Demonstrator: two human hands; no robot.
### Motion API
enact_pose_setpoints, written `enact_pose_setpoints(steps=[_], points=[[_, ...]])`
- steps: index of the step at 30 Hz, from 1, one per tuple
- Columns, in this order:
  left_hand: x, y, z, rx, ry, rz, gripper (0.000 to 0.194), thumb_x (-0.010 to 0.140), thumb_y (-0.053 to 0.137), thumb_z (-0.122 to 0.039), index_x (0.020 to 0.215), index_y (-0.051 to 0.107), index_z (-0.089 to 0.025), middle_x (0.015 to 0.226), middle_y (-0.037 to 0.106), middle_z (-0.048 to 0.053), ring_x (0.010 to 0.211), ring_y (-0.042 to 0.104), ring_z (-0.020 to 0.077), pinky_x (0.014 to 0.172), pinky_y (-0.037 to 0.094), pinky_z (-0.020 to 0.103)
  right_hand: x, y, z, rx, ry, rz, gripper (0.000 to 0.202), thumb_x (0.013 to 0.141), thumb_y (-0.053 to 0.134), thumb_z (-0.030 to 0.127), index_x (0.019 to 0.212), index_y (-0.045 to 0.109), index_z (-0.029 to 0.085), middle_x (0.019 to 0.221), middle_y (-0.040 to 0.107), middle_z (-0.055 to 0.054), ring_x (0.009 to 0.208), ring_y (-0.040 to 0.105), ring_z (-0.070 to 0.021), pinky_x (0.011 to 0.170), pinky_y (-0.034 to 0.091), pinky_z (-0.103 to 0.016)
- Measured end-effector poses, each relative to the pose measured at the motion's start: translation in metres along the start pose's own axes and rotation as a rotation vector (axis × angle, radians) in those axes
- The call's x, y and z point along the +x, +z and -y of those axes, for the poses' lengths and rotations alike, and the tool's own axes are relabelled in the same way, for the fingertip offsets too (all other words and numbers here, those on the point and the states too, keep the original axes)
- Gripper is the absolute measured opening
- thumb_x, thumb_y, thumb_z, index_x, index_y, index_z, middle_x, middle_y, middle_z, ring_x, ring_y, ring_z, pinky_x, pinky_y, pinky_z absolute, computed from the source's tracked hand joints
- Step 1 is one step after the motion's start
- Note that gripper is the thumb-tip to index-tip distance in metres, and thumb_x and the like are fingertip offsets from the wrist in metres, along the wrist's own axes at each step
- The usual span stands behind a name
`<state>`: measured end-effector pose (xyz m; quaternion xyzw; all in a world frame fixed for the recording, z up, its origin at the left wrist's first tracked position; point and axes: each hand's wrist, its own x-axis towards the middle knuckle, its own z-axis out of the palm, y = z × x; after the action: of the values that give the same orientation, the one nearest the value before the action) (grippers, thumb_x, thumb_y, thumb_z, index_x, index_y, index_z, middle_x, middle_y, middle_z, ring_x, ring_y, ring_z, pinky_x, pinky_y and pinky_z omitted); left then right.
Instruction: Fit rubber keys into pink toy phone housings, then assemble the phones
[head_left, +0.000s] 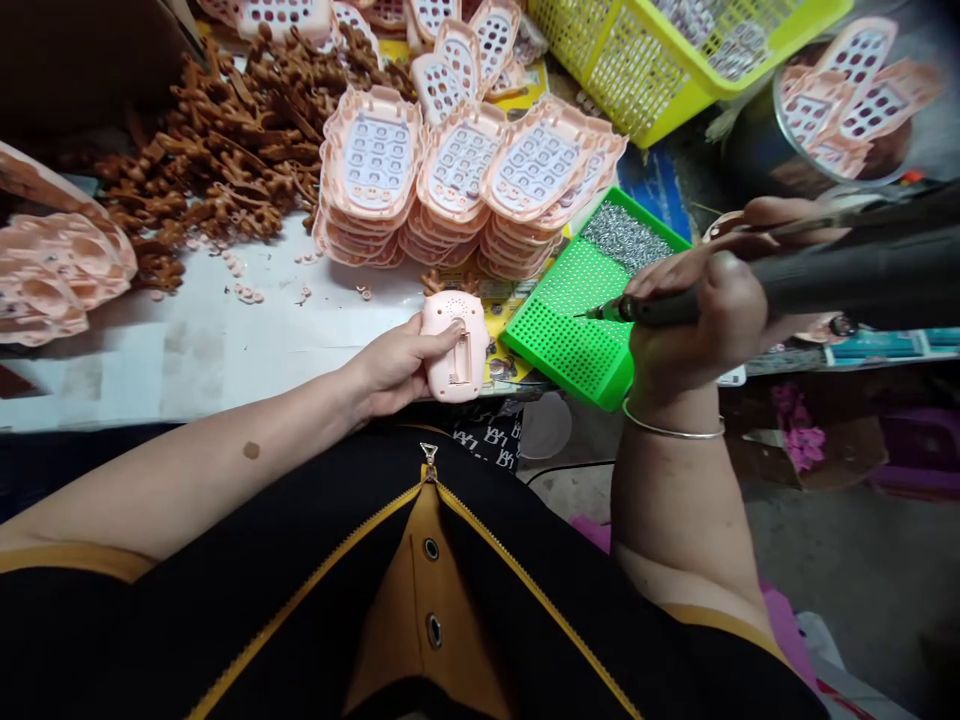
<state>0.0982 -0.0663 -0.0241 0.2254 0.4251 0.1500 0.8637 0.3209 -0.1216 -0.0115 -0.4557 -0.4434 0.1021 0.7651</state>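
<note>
My left hand [397, 365] grips a pink plastic toy casing [441, 372] with brown antlers at the table's front edge. The casing's back faces up, showing an uncovered battery slot and screw holes, and my thumb lies across it. My right hand [720, 310] is wrapped round a dark electric screwdriver [675, 306], its tip pointing left. That tip hovers over a green perforated tray [551, 325], where a heap of small silver screws [626, 238] lies at the far end. Whether a screw sits on the tip is too small to tell.
Stacks of pink casing halves with white keypads [379, 160] stand behind the tray and casing. Brown antler pieces [225, 130] are piled at back left, near more pink shells [56, 270]. A yellow basket [630, 75] and a metal pot [757, 125] stand at back right.
</note>
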Motion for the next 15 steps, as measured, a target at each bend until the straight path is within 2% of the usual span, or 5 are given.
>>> enact_pose_setpoints(steps=[2,6,10,12,15], points=[[0.0,0.0,0.0,-0.003,0.001,-0.007,0.028,0.085,0.065,-0.014,0.112,0.06,-0.018,0.097,0.073,0.008,0.08,0.071,0.0194,0.092,0.054,0.054,-0.002,0.009,-0.002,-0.024,-0.058,-0.014,0.022,0.078,0.073,0.037,0.096,0.064,0.03,0.057,0.048,0.006,0.042,0.042,-0.0104,0.042,0.039,-0.033],[0.0,-0.002,0.0,0.023,-0.014,-0.005,0.024,0.085,0.067,-0.018,0.109,0.062,-0.019,0.099,0.073,0.009,0.082,0.071,0.0198,0.09,0.055,0.053,-0.003,0.01,-0.009,-0.107,0.02,0.037,0.024,0.076,0.073,0.044,0.097,0.064,0.035,0.058,0.049,0.005,0.044,0.046,-0.0132,0.044,0.043,-0.038],[0.0,-0.002,-0.001,0.023,-0.019,0.0,0.024,0.086,0.066,-0.018,0.11,0.062,-0.019,0.099,0.073,0.008,0.081,0.071,0.0194,0.089,0.056,0.052,-0.002,0.006,-0.011,-0.096,0.055,0.023,0.028,0.074,0.074,0.049,0.095,0.064,0.034,0.058,0.05,0.005,0.042,0.047,-0.0131,0.042,0.043,-0.037],[0.0,-0.002,-0.001,0.004,-0.01,0.012,0.027,0.086,0.065,-0.016,0.113,0.061,-0.019,0.097,0.073,0.008,0.08,0.071,0.0191,0.089,0.056,0.051,-0.001,0.006,-0.006,-0.068,0.127,0.092,0.032,0.074,0.073,0.052,0.096,0.062,0.032,0.059,0.051,0.005,0.044,0.052,-0.0154,0.042,0.045,-0.036],[0.0,-0.002,-0.001,-0.005,-0.008,0.017,0.034,0.086,0.066,-0.016,0.118,0.058,-0.02,0.097,0.073,0.008,0.082,0.072,0.0202,0.091,0.055,0.052,-0.004,0.011,0.009,-0.021,0.306,0.27,0.037,0.074,0.072,0.056,0.098,0.06,0.03,0.063,0.056,0.002,0.053,0.062,-0.0203,0.045,0.051,-0.037]])
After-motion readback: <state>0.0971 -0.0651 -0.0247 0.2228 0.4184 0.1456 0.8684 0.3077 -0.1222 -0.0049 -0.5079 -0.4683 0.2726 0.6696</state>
